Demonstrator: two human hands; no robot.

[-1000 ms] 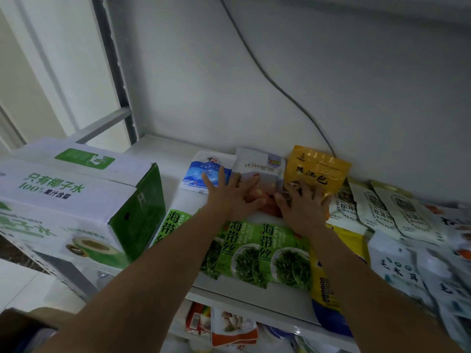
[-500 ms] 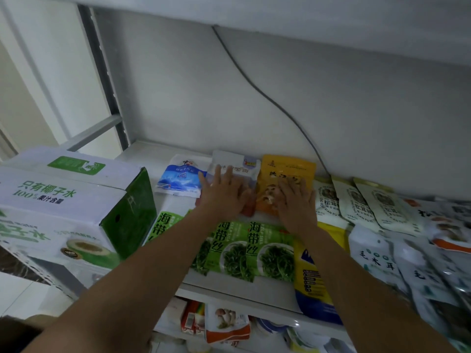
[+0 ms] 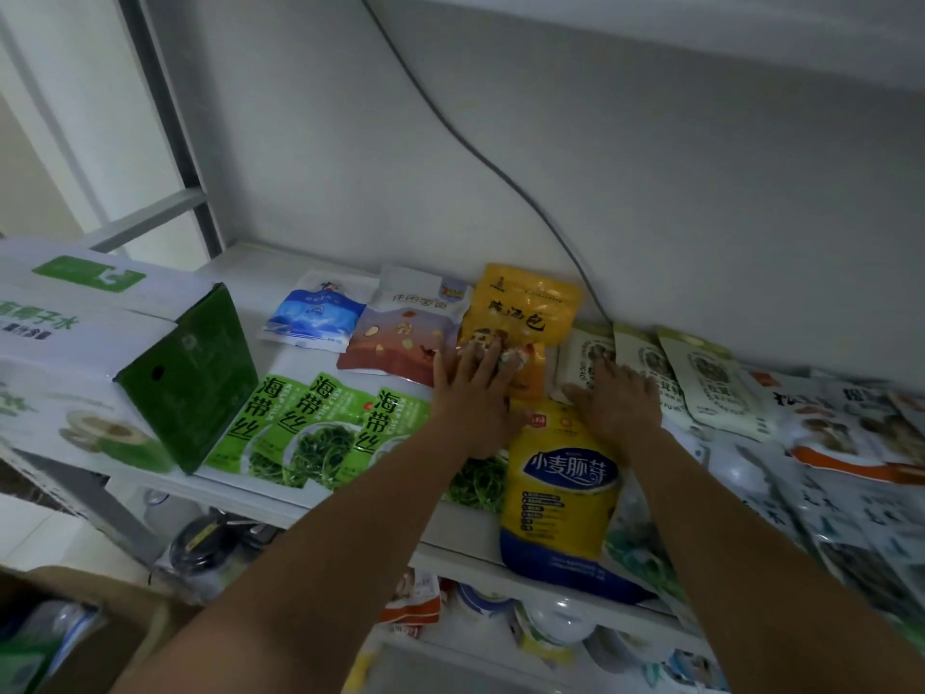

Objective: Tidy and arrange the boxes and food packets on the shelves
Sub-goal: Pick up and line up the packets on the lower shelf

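Pressing rather than gripping, the left hand lies with straight, spread fingers on the lower end of the orange packet, which sits at the back of the shelf near the wall, at twelve o'clock from that hand. The right hand, just beside it at three o'clock, rests the same way, fingers released and flat on a white packet at its eleven o'clock. Green packets overlap in a row at nine o'clock from the left hand, with a box beyond them. A yellow-and-blue bag lies at six o'clock, between the forearms, its end hanging over the shelf's front edge. These packets look like light, soft pouches of glossy film, so they probably slide under a flat palm and buckle if pushed from one end. Pinching the sealed top edge, or taking both long sides, seems the safer hold. The bag looks fuller and heavier and may want a hand underneath.
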